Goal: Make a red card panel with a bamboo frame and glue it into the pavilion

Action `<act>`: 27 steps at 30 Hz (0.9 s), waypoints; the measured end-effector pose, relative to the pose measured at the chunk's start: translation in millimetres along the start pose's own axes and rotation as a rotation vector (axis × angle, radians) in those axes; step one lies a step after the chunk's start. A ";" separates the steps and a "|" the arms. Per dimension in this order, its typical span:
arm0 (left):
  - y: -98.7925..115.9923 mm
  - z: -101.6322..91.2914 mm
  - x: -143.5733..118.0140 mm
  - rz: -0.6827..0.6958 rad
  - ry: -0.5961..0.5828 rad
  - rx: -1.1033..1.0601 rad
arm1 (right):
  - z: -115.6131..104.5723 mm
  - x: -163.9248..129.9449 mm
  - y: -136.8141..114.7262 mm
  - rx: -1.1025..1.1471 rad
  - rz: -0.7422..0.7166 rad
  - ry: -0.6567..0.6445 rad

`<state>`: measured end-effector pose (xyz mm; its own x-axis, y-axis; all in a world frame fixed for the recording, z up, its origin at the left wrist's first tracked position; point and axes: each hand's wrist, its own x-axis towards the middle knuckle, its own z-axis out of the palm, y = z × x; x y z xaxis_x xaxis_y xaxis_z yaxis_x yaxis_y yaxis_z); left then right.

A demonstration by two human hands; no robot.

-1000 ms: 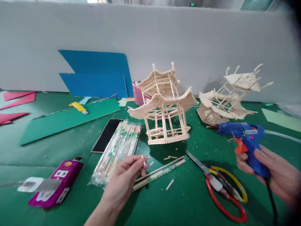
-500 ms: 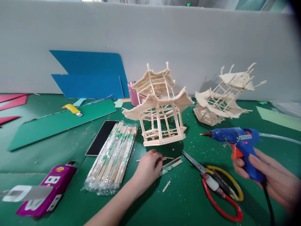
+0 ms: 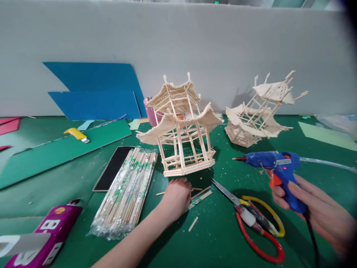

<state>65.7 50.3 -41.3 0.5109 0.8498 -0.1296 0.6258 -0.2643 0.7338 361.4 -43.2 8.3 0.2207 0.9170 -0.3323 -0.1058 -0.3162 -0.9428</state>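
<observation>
My right hand (image 3: 306,203) is wrapped round the handle of a blue hot glue gun (image 3: 286,163), its nozzle pointing left and a small red light lit. My left hand (image 3: 177,197), fingers curled, rests on the table just in front of a pagoda model (image 3: 182,163) built of wooden sticks. Whatever its fingertips hold, if anything, is hidden. Cut stick pieces (image 3: 206,194) and a torn wrapper lie right of that hand, with one short stick (image 3: 193,224) nearer me. Scissors (image 3: 245,214) with red and yellow handles lie partly open between my hands.
A plastic-wrapped pack of chopsticks (image 3: 128,193) overlaps a phone (image 3: 111,167) on the left. Near it are a purple power strip (image 3: 47,232) and a yellow utility knife (image 3: 76,134) on green board. A second stick model (image 3: 259,119) leans back right. Blue boards (image 3: 95,104) stand against the grey partition.
My left hand has turned, its fingers now tucked out of sight near the pagoda's base. The view has shifted slightly, so most things appear further left. The glue gun stays in my right hand.
</observation>
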 end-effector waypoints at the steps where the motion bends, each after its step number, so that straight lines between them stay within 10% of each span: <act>1: 1.4 -1.1 0.4 -0.024 0.002 -0.056 | 0.5 0.4 0.5 -0.005 -0.001 -0.002; 14: 37.6 3.7 -34.9 -0.367 -0.108 -1.214 | 32.1 -11.7 7.2 -0.126 -0.114 -0.120; 27: 69.5 27.4 -36.2 -0.486 -0.020 -1.677 | 116.0 -27.8 20.6 -0.220 -0.278 0.013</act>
<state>106.9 -11.4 -3.9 0.4925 0.6933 -0.5261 -0.5177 0.7193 0.4632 240.7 -47.0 1.2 0.2244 0.9726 -0.0610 0.1708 -0.1009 -0.9801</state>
